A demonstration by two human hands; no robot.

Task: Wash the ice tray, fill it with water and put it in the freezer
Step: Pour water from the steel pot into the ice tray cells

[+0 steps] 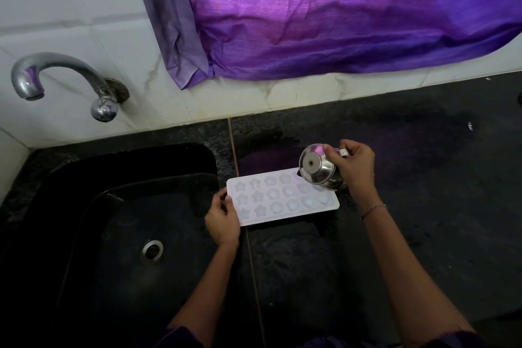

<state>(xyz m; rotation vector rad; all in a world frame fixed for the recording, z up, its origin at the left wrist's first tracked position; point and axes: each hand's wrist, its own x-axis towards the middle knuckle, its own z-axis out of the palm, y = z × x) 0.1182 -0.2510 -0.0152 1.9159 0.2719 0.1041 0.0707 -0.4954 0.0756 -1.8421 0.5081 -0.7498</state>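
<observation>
The ice tray (282, 200), white with star-shaped and round moulds, lay flat on the black stone counter (423, 178) at its left edge, just beside the right rim of the dark sink (113, 206). The left hand (223, 220) held the tray's left short end, thumb on top and fingers curled under the rim. The right hand (356, 169), with a thin bracelet (372, 209) at the wrist, gripped a small steel pot (317, 169). The pot was tipped steeply over the tray's far right corner, its base turned up toward the camera. Whether water was running from it could not be made out. A steel tap (56, 73) stood out from the white tiled wall (70, 8) above the sink's far left corner. A purple cloth (339, 14) hung over the wall behind the counter.
</observation>
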